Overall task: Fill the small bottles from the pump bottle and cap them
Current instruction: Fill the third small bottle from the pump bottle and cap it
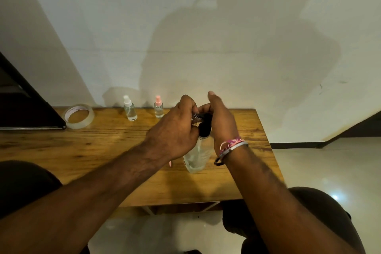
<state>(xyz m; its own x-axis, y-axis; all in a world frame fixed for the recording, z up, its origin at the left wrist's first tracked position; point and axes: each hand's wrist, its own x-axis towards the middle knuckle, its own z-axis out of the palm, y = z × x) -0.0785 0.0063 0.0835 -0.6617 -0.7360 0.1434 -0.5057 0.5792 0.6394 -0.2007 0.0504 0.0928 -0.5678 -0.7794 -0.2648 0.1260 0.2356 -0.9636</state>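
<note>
Tabletop (103, 150): wooden, grained, butting against a pale wall at its far edge; you are sitting at its near edge, your knees showing below it.

Pump bottle (196, 158): clear, black-headed, standing upright right of the tabletop's centre. This is your landmark.

Left hand (175, 128): you are curling its fingers around a small bottle (194, 118) held at the pump bottle's head; only a glint of its clear neck is showing.

Right hand (221, 121): you are wrapping it around the black pump head, thumb raised; bracelets are circling the wrist.

Capped spray bottles: a pink-topped one (158, 107) is standing behind and left of the pump bottle near the wall, a white-topped one (129, 109) farther left again, the two well apart.

Tape roll (79, 116): lying flat far left of the pump bottle, beside a dark flat object (26, 109).

Edges: the tabletop's right edge is running close to the pump bottle's right, with pale floor beyond; open wood is lying to its left and front.
</note>
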